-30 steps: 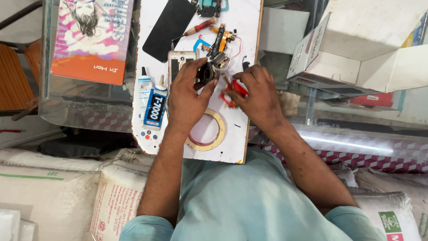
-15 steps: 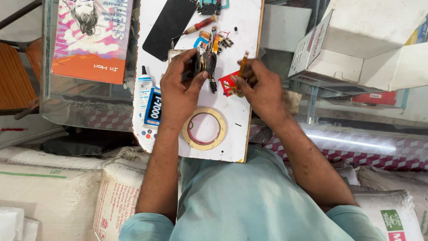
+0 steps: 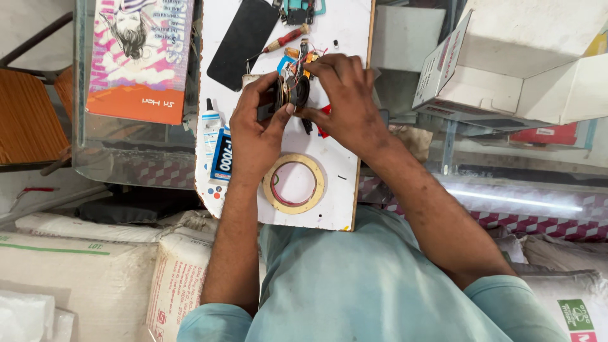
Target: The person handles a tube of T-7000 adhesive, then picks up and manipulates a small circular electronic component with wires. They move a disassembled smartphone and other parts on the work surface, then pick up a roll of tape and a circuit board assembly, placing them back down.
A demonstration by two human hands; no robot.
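Both hands are shown closed around a small dark device (image 3: pixel 292 92), which is held just above the upper part of a white work board (image 3: pixel 345 38). The left hand (image 3: pixel 256 136) is curled about the device's left side, with its thumb pressed against the lower edge. The right hand (image 3: pixel 345 101) is arched over the top, and the device is pinched between its fingertips and thumb. Thin coloured wires and small orange parts are seen at the device's upper edge; finer detail cannot be made out.

Just below the hands, a ring of tan tape (image 3: pixel 294 183) is laid flat on the board. A small white glue tube (image 3: pixel 211 120) with a black tip and a blue and black packet (image 3: pixel 222 155) are placed near the board's left edge, beside the left wrist. A black rectangular panel (image 3: pixel 244 41) is set diagonally on the board's upper left, with a red-handled screwdriver (image 3: pixel 285 39) just beside it.

To the left of the board, a pink and orange printed booklet (image 3: pixel 139 57) is seen under a glass top. An open white cardboard box (image 3: pixel 525 63) is placed at upper right. White sacks (image 3: pixel 82 266), one with a green stripe, are stacked at lower left.
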